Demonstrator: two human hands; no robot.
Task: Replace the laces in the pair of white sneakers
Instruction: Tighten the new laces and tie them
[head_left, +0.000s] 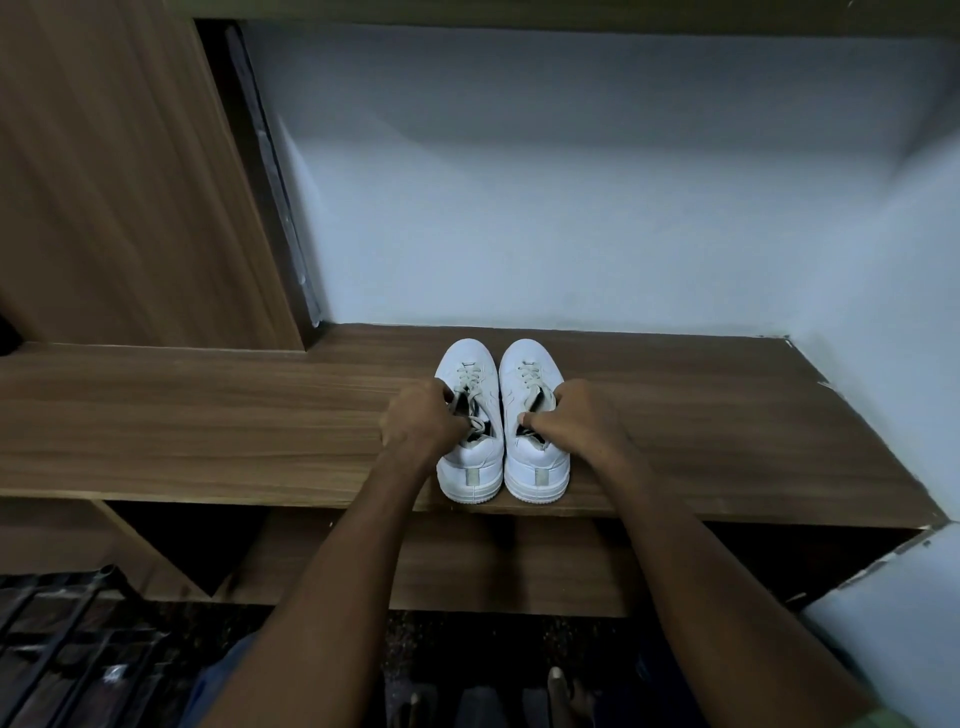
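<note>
Two white sneakers stand side by side, touching or nearly so, on a wooden worktop (208, 415), heels at its front edge and toes pointing toward the pale wall (571, 208) behind. The left sneaker (470, 467) and the right sneaker (537, 470) each show a grey tab on the heel, and both are threaded with pale laces (470, 375) across the upper eyelets. The left hand (421, 421) sits at the outer side of the left sneaker with its grip curled around the lace ends near the collar (the strands there look darker in the shadow). The right hand (576, 415) lies over the right sneaker's opening, its fingers bent and its thumb hooked at the collar edge, gripping the shoe. A wooden cabinet panel (130, 182) rises at the left, and a dark metal rack (62, 649) shows low at the left corner, under the worktop's level.
</note>
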